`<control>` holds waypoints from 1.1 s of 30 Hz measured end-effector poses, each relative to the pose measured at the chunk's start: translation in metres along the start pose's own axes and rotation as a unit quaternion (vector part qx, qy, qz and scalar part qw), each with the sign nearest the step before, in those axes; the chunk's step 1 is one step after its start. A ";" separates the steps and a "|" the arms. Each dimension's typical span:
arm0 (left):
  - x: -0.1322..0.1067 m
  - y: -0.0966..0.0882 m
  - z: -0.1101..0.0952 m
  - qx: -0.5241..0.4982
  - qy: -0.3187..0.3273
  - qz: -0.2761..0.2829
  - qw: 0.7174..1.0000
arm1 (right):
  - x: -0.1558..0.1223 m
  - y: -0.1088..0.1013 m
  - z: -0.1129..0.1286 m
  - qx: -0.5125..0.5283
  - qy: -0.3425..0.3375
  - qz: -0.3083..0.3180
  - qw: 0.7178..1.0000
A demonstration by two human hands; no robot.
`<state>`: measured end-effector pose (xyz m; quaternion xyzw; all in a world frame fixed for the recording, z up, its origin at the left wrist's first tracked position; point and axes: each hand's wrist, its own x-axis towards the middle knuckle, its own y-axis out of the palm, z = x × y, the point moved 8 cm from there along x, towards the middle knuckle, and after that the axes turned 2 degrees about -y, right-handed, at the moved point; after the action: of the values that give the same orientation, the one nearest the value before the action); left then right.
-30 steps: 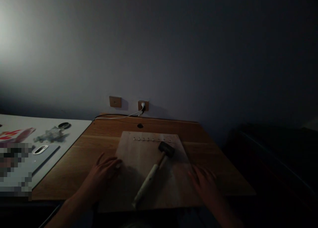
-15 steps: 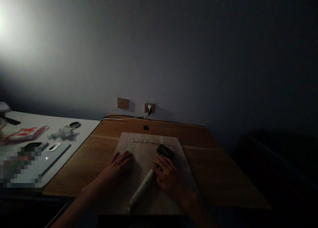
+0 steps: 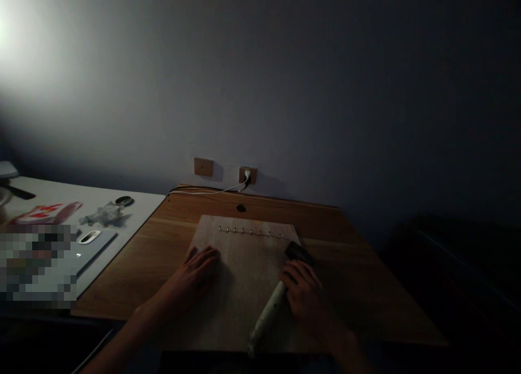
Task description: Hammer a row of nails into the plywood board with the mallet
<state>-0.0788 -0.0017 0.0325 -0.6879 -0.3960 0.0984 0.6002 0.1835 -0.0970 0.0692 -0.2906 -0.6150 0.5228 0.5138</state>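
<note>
A pale wooden board [image 3: 240,271] lies on the brown desk, with a row of several small metal nails or hooks [image 3: 251,232] standing near its far edge. My left hand [image 3: 201,268] rests with fingers stretched out over the board's left side, holding nothing. On the right side, my right hand [image 3: 303,287] is wrapped round a hammer [image 3: 266,317] near its dark head. The hammer's light, worn handle slants down toward the board's near edge. Its head reaches the board's right edge. Dim light hides part of my right fingers.
The wooden desk [image 3: 358,287] stands against a grey wall. A white cable [image 3: 211,192] runs to a wall socket [image 3: 248,175]. On the white table [image 3: 142,200] at left lie a crumpled clear bag [image 3: 106,215], a red-and-white packet [image 3: 49,212] and a grey flat case [image 3: 97,249].
My right hand has moved the hammer to the right, from below the row to the board's right edge. My left hand stays in place.
</note>
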 end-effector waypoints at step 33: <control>0.126 -0.009 0.096 -0.370 -0.161 -0.034 0.915 | 0.122 0.015 -0.104 0.189 0.282 -0.030 0.940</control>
<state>-0.0574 0.1532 0.0581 -0.8216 -0.5186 0.0336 0.2344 0.2412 0.0522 0.0879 -0.3053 -0.3429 0.5104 0.7271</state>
